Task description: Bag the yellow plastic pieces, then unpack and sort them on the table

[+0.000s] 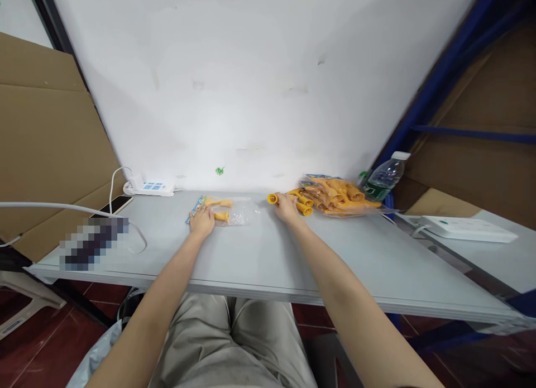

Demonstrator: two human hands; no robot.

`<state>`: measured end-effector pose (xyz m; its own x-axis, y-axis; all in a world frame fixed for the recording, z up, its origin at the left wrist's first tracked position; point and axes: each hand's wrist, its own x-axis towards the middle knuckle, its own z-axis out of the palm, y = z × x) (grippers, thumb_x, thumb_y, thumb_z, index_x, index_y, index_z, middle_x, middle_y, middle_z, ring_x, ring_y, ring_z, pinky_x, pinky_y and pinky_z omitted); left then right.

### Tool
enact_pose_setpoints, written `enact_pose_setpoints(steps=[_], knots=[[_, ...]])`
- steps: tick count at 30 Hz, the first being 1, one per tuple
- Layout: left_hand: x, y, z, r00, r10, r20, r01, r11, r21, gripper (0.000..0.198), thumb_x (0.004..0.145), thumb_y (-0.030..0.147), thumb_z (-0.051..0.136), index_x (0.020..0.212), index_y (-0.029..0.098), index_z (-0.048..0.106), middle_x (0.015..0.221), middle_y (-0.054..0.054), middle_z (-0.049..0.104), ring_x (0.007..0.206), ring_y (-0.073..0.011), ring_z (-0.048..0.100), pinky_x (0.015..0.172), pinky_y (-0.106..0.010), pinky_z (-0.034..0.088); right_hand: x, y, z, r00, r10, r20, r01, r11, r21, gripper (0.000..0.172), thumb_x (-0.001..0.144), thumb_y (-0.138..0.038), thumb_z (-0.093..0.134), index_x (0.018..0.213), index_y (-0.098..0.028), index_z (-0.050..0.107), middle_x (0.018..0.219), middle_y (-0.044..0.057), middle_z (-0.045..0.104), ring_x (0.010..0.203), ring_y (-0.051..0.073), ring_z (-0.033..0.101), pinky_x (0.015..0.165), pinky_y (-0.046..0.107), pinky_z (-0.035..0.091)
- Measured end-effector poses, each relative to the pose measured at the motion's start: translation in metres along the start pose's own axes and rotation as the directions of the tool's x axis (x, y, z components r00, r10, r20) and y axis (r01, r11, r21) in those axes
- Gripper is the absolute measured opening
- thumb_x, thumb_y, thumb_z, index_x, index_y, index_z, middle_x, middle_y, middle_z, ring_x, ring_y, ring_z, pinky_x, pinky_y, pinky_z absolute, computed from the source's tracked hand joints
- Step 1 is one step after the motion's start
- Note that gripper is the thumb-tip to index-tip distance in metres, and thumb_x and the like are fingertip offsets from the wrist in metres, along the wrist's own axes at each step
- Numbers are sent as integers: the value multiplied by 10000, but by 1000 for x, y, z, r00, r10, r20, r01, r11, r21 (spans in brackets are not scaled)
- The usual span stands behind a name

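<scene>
On the left of the table lies a clear plastic bag (245, 212) with a colourful printed header and yellow horn-shaped pieces (221, 216) inside. My left hand (202, 220) lies over its header end, with the fingers closed on the bag. My right hand (288, 208) is closed around a yellow horn-shaped piece (272, 199), whose flared end points left. Right beside that hand are more loose yellow horn-shaped pieces (307, 210), their round openings facing me. Behind them is a pile of filled clear bags (341, 195) with similar yellow-orange pieces.
A water bottle (386, 176) leans at the right behind the bags. A white power strip (153, 188), a phone (121, 204) and a white cable (75, 206) are at the left. Another power strip (469, 229) lies on the right-hand surface. A white panel (251, 97) rises behind the table.
</scene>
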<state>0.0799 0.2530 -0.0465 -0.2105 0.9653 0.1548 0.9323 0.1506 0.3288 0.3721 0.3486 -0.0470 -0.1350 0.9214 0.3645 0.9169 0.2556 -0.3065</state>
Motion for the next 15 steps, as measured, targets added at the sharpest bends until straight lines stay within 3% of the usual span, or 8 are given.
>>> enact_pose_setpoints(steps=[3, 6, 11, 15], knots=[[0, 1, 0, 1000, -10, -1, 10, 1000, 4, 522, 978, 334, 197, 1400, 254, 493, 1527, -45, 397, 1448, -210, 293, 1189, -530, 194, -1, -12, -13, 999, -45, -20, 46, 997, 61, 323, 905, -224, 412, 1181, -189, 577, 1095, 118, 678, 1039, 270, 580, 1023, 468, 325], [-1, 2, -1, 1000, -14, 9, 14, 1000, 9, 535, 981, 343, 180, 1411, 231, 479, 1542, -54, 371, 1457, -213, 271, 1191, -536, 182, -1, -26, -28, 988, -108, 114, 100, 992, 78, 327, 882, -298, 516, 1177, -193, 609, 1039, 100, 700, 949, 260, 615, 888, 359, 415], [-4, 4, -2, 1000, 6, 20, -7, 1000, 27, 527, 980, 327, 188, 1400, 222, 489, 1536, -70, 381, 1454, -220, 278, 1194, -546, 140, -4, -54, -40, 906, -200, 372, 176, 979, 100, 257, 756, -168, 650, 1001, -199, 721, 947, 75, 733, 848, 246, 650, 767, 291, 440], [-3, 4, -3, 998, 59, 8, -59, 998, 32, 514, 969, 344, 230, 1357, 196, 534, 1491, -110, 448, 1405, -267, 367, 1187, -569, 130, -9, -76, -41, 851, -210, 482, 234, 972, 9, 377, 739, -67, 614, 1089, -171, 705, 1059, 105, 723, 920, 231, 663, 769, 258, 452]])
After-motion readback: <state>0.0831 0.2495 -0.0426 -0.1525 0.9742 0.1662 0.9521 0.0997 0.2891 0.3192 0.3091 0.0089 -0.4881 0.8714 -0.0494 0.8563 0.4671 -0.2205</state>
